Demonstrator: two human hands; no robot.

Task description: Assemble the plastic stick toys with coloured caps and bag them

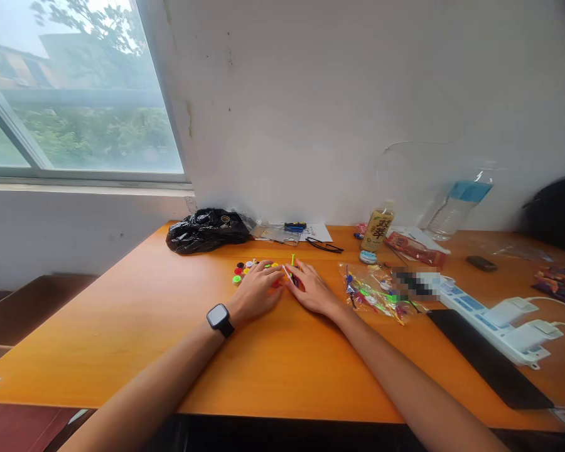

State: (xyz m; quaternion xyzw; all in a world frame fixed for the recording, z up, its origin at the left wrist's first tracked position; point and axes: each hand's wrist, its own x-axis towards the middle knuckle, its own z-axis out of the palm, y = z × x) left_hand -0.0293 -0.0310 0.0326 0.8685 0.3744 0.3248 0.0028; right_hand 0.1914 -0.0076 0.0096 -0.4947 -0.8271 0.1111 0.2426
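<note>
My left hand point(257, 290), with a black smartwatch point(219, 319) on its wrist, lies on the orange table point(136, 326) with its fingers curled over small colourful plastic pieces point(245, 269). My right hand point(313, 289) rests beside it, fingertips meeting the left hand's over a small red and yellow piece that is mostly hidden. A green stick point(292, 258) pokes up just behind the fingers. What either hand grips is too small to make out.
A clear bag of colourful parts point(374, 294) lies right of my right hand. A black plastic bag point(206, 230), glasses point(324, 245), a drink bottle point(377, 230), a water bottle point(456, 207), a power strip point(489, 317) and a dark phone point(487, 364) are about.
</note>
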